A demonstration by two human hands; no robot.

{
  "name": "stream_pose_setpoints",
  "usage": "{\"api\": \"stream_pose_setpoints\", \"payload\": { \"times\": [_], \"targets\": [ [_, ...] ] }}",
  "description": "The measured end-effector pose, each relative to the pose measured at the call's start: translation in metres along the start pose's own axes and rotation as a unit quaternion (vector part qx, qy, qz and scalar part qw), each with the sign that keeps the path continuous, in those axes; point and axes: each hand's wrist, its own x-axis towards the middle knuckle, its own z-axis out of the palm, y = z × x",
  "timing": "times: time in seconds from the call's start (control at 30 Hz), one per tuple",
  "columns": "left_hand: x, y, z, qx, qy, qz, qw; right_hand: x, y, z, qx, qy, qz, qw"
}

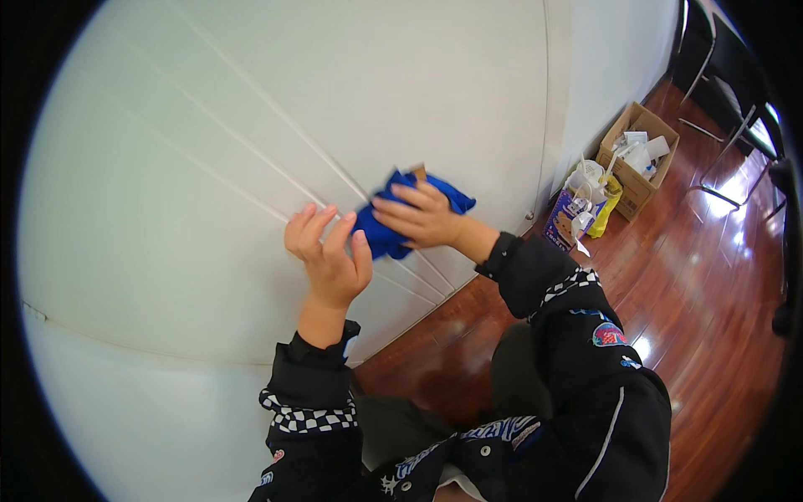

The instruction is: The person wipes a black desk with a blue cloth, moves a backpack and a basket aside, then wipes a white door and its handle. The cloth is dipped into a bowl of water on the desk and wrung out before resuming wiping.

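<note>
A white door panel (439, 81) with raised diagonal ribs stands before me. My right hand (420, 213) lies over a bunched blue cloth (382, 241), pressing it against the panel. The cloth spreads out above and below my fingers, and a small brown tag or strip (419, 172) sticks up at its top edge. To the left of the cloth, my left hand (330, 248) is raised close to the panel with its fingers apart and nothing in it. Whether its fingertips touch the panel I cannot tell. Slight blur covers the right hand and cloth.
At the right, a cardboard box (630, 182) of white scraps stands on the wooden floor (702, 270) by the wall. Beside it are a purple printed bag (564, 219) and a yellow plastic bag (603, 216). Black chairs with metal legs (721, 201) stand farther back.
</note>
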Motion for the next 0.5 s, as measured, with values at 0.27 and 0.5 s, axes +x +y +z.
{"api": "stream_pose_setpoints", "payload": {
  "times": [0.27,0.5],
  "targets": [
    [0.001,0.023,0.042,0.02,-0.111,0.042,0.993,-0.115,0.014,-0.028,-0.031,-0.119,0.031,0.992],
    [0.02,0.044,0.081,0.016,-0.061,0.035,0.997,-0.007,0.056,-0.034,-0.018,-0.046,0.149,0.988]
  ]
}}
